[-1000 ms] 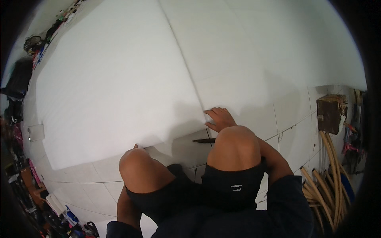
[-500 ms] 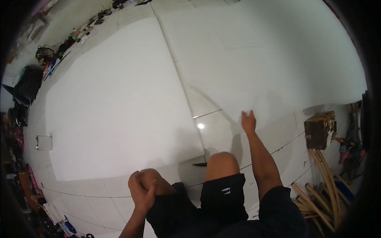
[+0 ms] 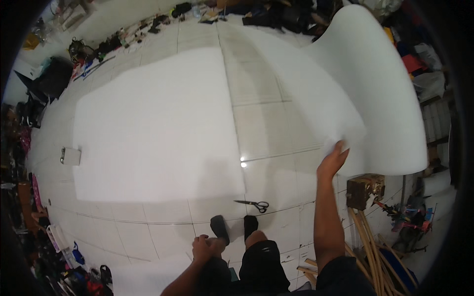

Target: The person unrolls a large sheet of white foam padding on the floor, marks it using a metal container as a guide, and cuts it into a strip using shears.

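Nearest, the person's left hand [image 3: 201, 247] lies by the left knee with nothing visible in it; how far its fingers spread is hard to tell. Black scissors [image 3: 256, 204] rest on the tiled floor [image 3: 269, 172] just ahead of the feet, near the corner of a flat white sheet [image 3: 153, 128], which lies to the left. Farther out to the right, the right hand [image 3: 338, 154] pinches the near edge of a lifted white sheet [image 3: 321, 93], just beyond a brown box [image 3: 364, 191]. A light, steady pinch and an even lift would probably crease it least; its edge is best kept clear of the box. Beyond, the sheet rises into a broad curl, with dark clutter [image 3: 291, 19] behind.
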{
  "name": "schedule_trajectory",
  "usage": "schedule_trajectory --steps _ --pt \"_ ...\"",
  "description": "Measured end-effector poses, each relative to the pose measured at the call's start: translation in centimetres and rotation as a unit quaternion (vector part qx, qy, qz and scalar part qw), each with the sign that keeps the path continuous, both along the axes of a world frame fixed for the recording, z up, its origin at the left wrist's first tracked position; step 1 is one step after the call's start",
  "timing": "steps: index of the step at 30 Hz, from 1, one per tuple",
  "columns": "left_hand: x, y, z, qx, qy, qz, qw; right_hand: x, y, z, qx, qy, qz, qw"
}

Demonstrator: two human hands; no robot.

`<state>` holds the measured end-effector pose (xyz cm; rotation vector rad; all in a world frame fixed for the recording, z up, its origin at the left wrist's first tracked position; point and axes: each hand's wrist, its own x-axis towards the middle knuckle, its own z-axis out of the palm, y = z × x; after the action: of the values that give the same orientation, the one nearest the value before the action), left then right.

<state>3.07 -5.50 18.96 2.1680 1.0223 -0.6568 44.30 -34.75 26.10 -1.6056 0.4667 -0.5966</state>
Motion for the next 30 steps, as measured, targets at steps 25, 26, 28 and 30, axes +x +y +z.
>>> schedule_trajectory --steps 25,26,28,30 --pt "-0.3 25.4 30.4 -0.211 -0.440 -0.114 0.866 -14.5 48.4 22.3 -0.335 0.308 0.585 0.671" --pt "-2.3 28.2 30.2 -0.213 -0.419 -0.100 0.877 -14.6 50.0 21.6 -0.355 0.313 0.549 0.689" --pt "-9.8 35.5 29.7 -0.217 -0.358 -0.082 0.904 -17.3 54.7 22.4 -0.237 0.387 0.495 0.741" --pt "-16.0 43.0 29.3 -0.188 -0.294 0.036 0.937 -16.9 56.5 20.4 -0.154 0.360 0.456 0.800"
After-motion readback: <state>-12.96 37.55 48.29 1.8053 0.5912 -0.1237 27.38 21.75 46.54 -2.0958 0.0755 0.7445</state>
